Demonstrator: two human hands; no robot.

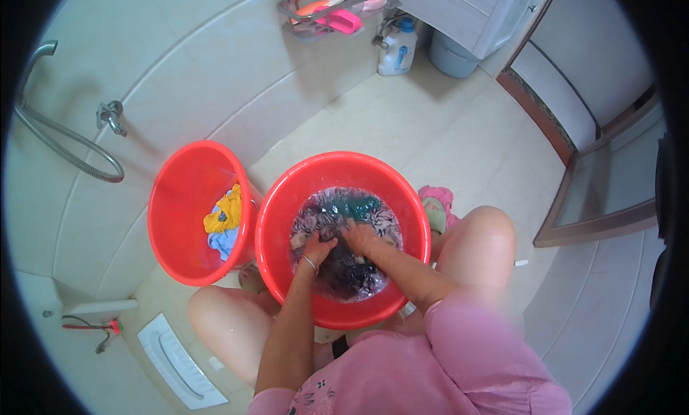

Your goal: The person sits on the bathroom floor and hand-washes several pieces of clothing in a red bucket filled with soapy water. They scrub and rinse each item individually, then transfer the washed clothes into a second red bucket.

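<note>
A round red basin [267,232] stands between my knees, holding sudsy water and soaked laundry. Dark wet clothing [341,271] fills its near part, a green cloth [357,208] lies farther back, and patterned fabric surrounds them. My left hand [317,248], with a bracelet at the wrist, presses on the dark clothing with its fingers apart. Beside it, my right hand [360,238] reaches into the wet laundry with its fingers stretched out, their tips partly hidden in cloth and suds.
Left of the basin stands a red bucket [172,214] with a yellow cloth [228,210] and a light blue cloth [224,241] inside. A tap [111,117] and shower hose [79,153] are on the left wall. A detergent bottle [398,49] stands by the back wall.
</note>
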